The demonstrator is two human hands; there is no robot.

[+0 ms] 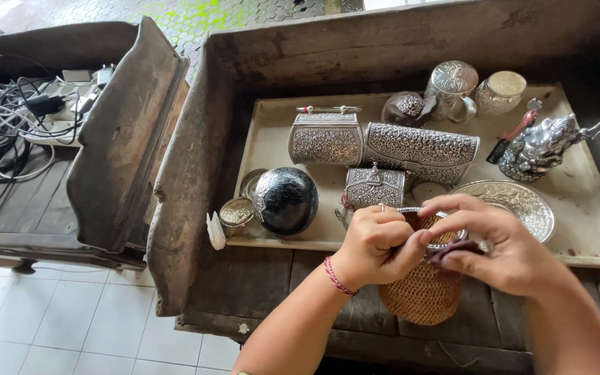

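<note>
A small round woven rattan basket [421,295] with a silver rim is held above the dark wooden bench. My left hand [376,243] grips its rim on the left side; a red bracelet sits on that wrist. My right hand [494,246] pinches a dark cloth [453,251] against the rim on the right side. Both hands hide most of the basket's opening.
Behind the hands lies a cream tray [585,236] with silver pieces: embossed boxes [326,139], a long clutch [419,149], a black sphere [286,200], an engraved plate [519,203], lidded jars [451,87] and a figurine [539,147]. Tangled cables [15,118] lie on the left bench. White floor tiles below.
</note>
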